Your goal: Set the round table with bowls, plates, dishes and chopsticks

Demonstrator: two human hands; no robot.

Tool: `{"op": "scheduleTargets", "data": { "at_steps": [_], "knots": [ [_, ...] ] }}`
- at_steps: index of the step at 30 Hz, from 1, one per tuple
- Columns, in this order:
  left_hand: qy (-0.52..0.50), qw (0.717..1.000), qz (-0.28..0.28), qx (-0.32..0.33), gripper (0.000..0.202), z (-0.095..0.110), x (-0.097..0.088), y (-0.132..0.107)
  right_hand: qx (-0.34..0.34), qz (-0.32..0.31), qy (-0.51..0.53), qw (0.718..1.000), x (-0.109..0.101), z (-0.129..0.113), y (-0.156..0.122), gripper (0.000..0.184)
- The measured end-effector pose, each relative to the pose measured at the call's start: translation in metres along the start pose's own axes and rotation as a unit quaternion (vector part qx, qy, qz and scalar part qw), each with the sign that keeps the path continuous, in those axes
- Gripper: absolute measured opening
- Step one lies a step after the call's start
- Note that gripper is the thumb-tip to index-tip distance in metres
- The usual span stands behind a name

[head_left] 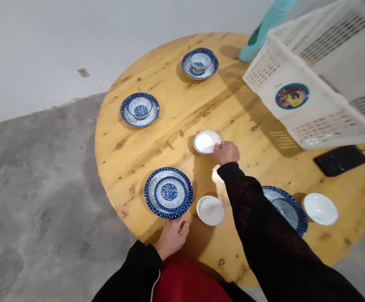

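My right hand (226, 152) reaches over the round wooden table (176, 109) and its fingers are closed on the rim of a small white dish (205, 141) near the table's middle. My left hand (172, 237) rests curled on the near table edge, just below a blue patterned plate with a smaller plate stacked on it (169, 192). A second small white dish (210, 210) sits between my arms. My right sleeve partly covers another blue plate (291, 207), and a third white dish (320, 208) lies to its right.
Two blue bowls on plates stand further off, one at the left (140, 109) and one at the back (200, 63). A white plastic basket (314, 79) sits at the back right, a teal object (264, 29) behind it. A black flat object (341, 160) lies at the right.
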State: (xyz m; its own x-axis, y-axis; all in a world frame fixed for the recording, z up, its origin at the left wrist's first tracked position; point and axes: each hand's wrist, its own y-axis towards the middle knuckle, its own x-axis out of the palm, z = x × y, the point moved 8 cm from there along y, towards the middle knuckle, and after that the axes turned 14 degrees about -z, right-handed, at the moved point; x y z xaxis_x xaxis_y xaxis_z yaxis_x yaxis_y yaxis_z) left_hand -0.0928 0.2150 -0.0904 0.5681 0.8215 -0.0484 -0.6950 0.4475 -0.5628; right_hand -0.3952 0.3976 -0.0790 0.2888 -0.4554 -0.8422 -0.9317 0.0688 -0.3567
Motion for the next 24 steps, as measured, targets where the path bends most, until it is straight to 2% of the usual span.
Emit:
{"op": "scheduleTargets", "data": {
  "at_steps": [3,8,10,12,14,16,19,21,22,24],
  "knots": [
    [0.045,0.999,-0.027,0.003,0.024,0.007,-0.005,-0.001,0.077,0.022,-0.041,0.996,-0.012,-0.006,-0.008,0.025],
    [0.077,0.992,-0.096,0.019,0.023,0.018,-0.006,-0.002,0.051,0.066,0.015,0.996,-0.024,-0.018,-0.02,0.021],
    [0.049,0.988,-0.144,0.027,0.023,0.023,-0.003,-0.006,0.035,0.083,0.065,0.994,-0.027,-0.017,-0.032,0.021],
    [-0.01,0.981,-0.191,0.022,0.023,0.029,0.001,-0.011,0.016,0.072,0.126,0.989,-0.026,-0.016,-0.049,0.023],
    [-0.077,0.974,-0.21,0.029,0.023,0.039,0.0,-0.017,0.003,0.05,0.185,0.981,-0.023,-0.017,-0.071,0.024],
    [-0.126,0.977,-0.162,0.065,0.025,0.055,-0.013,-0.019,-0.007,0.032,0.232,0.972,-0.021,-0.022,-0.1,0.026],
    [-0.144,0.982,-0.003,0.121,0.034,0.075,-0.051,-0.021,-0.028,0.013,0.269,0.963,-0.018,-0.033,-0.146,0.029],
    [-0.138,0.978,0.081,0.137,0.042,0.082,-0.072,-0.023,-0.043,-0.006,0.291,0.956,-0.01,-0.04,-0.176,0.032],
    [-0.137,0.975,0.101,0.14,0.045,0.083,-0.078,-0.024,-0.047,-0.017,0.304,0.951,-0.005,-0.042,-0.189,0.034],
    [-0.142,0.974,0.105,0.14,0.049,0.081,-0.083,-0.026,-0.054,-0.04,0.324,0.944,0.01,-0.044,-0.214,0.036]
  ]
}}
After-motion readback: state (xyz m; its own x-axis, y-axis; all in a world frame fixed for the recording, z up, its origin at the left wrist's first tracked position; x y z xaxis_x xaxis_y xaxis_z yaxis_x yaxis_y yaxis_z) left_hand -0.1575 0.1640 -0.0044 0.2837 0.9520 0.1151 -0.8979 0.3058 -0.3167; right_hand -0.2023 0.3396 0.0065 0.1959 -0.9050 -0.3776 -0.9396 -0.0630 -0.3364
